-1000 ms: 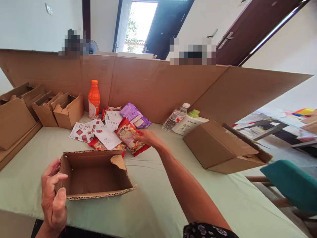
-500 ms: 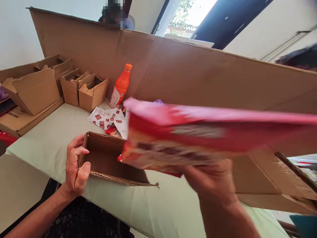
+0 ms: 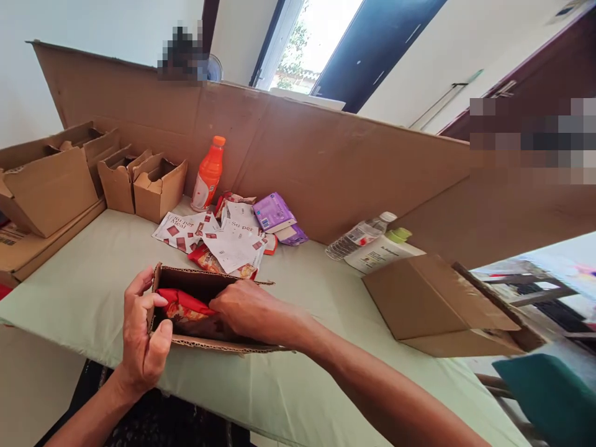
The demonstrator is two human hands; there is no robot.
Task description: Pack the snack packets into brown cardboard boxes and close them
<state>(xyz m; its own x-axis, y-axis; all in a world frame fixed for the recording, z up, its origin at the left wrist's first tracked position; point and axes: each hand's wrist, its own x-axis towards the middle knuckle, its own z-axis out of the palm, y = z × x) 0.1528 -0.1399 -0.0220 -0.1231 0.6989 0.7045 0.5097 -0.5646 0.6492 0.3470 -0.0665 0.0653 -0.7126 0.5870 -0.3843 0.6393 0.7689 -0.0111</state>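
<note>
An open-topped cardboard box point(image 3: 218, 346) rests near the table's front edge. My left hand point(image 3: 143, 335) grips its left end, fingertips over the rim and thumb at the front corner. Inside the box lies a red food packet point(image 3: 184, 307), printed with a food picture. My right hand point(image 3: 249, 310) reaches down into the box and holds the packet's right part; its fingertips are partly hidden by the box wall. Just behind the box are white "Super Meal" packets point(image 3: 237, 248) and another red packet point(image 3: 205, 259) beneath them.
An orange bottle point(image 3: 208, 177), small cardboard boxes point(image 3: 158, 186) and purple packs point(image 3: 274, 212) stand at the back. On the right are a clear bottle point(image 3: 356, 237), a white bottle with green cap point(image 3: 382, 251) and a larger cardboard box point(image 3: 419, 304). A tall cardboard panel point(image 3: 302, 161) borders the table.
My right hand has moved the red packet down and left, from above the table into the box. My left hand keeps its hold on the box end. The view has turned rightward.
</note>
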